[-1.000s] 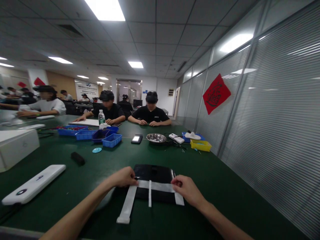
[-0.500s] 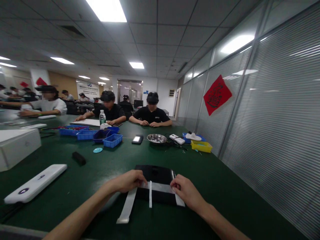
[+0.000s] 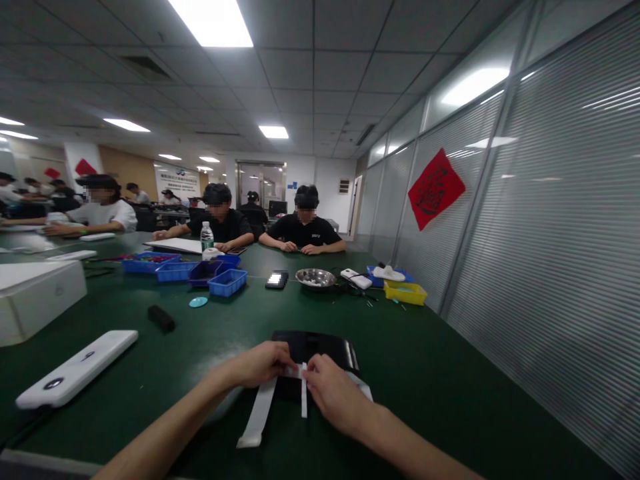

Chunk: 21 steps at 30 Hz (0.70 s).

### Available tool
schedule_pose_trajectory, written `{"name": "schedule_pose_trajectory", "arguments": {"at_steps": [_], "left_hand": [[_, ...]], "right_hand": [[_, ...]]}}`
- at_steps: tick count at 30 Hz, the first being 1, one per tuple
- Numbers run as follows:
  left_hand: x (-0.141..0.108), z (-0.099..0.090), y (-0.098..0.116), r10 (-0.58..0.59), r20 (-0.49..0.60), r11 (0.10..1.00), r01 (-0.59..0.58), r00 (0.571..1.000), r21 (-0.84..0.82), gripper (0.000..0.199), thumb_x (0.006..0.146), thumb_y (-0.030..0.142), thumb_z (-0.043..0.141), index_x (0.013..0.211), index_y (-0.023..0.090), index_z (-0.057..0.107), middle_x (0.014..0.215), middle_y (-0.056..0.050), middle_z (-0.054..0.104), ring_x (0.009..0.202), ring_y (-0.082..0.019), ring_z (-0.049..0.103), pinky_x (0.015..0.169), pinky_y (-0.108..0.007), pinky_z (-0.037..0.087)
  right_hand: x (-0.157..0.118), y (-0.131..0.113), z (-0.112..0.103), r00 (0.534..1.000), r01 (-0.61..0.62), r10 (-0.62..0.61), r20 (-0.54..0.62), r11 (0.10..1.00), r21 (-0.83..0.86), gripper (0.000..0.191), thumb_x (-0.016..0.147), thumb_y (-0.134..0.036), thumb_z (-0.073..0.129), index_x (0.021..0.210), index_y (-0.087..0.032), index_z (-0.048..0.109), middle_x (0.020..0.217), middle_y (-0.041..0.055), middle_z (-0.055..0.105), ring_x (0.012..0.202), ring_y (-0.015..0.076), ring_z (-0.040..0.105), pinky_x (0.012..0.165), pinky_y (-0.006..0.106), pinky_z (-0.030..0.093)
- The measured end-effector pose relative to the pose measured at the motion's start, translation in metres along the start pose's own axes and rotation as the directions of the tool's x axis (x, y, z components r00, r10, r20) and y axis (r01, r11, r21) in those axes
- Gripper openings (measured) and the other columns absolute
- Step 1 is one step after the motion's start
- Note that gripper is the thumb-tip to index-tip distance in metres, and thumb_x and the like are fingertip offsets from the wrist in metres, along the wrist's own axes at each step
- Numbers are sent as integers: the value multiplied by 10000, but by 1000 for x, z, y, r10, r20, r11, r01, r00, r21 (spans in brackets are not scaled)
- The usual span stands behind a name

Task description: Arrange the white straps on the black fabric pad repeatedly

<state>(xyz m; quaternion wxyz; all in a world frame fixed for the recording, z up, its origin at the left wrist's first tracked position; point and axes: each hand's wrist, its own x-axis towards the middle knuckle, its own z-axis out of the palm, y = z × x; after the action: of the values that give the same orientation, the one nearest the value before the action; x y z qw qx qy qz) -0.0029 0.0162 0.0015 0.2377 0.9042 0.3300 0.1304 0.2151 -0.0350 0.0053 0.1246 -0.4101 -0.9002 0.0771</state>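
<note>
In front of me on the green table lies a glossy black curved piece (image 3: 325, 343), its kind unclear. A wide white elastic strap (image 3: 260, 413) runs across it, with one end hanging toward me on the left and another part showing at the right. A narrow white strip (image 3: 304, 400) crosses the strap near the middle. My left hand (image 3: 270, 363) pinches the wide strap left of the strip. My right hand (image 3: 333, 393) is closed, its thumb and fingertips at the strap just right of the strip; they hide part of the strap and the black piece.
A white elongated device (image 3: 77, 367) with a cable and a black block (image 3: 161, 319) lie to the left, by a white box (image 3: 40, 300). Farther back are blue trays (image 3: 227, 283), a metal bowl (image 3: 315, 279) and a yellow tray (image 3: 405, 293). Several people sit across the table.
My right hand has moved left along the strap, from the right edge of the black piece to beside the narrow strip. My left hand stays on the strap.
</note>
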Motion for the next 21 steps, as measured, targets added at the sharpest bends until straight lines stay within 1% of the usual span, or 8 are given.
{"name": "schedule_pose_trajectory", "arguments": {"at_steps": [5, 9, 12, 17, 21], "left_hand": [[1, -2, 3, -4, -11, 1000, 4, 1000, -2, 240, 854, 207, 500, 986, 234, 699, 1008, -20, 599, 897, -147, 566, 811, -242, 426], [1, -2, 5, -5, -15, 1000, 5, 1000, -5, 267, 851, 191, 496, 1021, 248, 693, 1006, -12, 605, 901, -134, 573, 822, -223, 427], [1, -1, 4, -13, -19, 1000, 13, 1000, 8, 269, 855, 204, 496, 1032, 256, 692, 1018, -10, 606, 907, -134, 572, 830, -225, 427], [1, 0, -1, -18, -24, 1000, 18, 1000, 24, 288, 841, 185, 506, 1048, 271, 688, 1026, -7, 603, 916, -135, 568, 834, -225, 423], [2, 1, -2, -24, -31, 999, 25, 999, 33, 311, 833, 160, 503, 1059, 274, 685, 1013, -7, 602, 916, -134, 567, 837, -224, 420]], "right_hand": [[-14, -3, 4, 999, 21, -23, -24, 998, -66, 300, 927, -258, 397, 1128, -200, 611, 1140, 91, 567, 1019, 226, 483, 862, 336, 423], [-24, -6, 7, 999, 34, -37, -26, 992, -122, 350, 924, -271, 407, 1224, -184, 566, 1260, 111, 543, 1114, 268, 473, 952, 407, 409], [-28, -8, 10, 999, 47, -48, -5, 988, -149, 371, 922, -274, 410, 1250, -171, 549, 1298, 126, 533, 1159, 297, 472, 984, 448, 401], [-33, -11, 8, 997, 74, -69, 37, 986, -149, 390, 916, -257, 426, 1281, -163, 526, 1340, 147, 509, 1209, 315, 465, 1009, 458, 395], [-34, -10, 3, 996, 74, -68, 59, 992, -105, 397, 903, -229, 439, 1287, -180, 526, 1367, 151, 485, 1241, 320, 445, 1017, 464, 384]]}}
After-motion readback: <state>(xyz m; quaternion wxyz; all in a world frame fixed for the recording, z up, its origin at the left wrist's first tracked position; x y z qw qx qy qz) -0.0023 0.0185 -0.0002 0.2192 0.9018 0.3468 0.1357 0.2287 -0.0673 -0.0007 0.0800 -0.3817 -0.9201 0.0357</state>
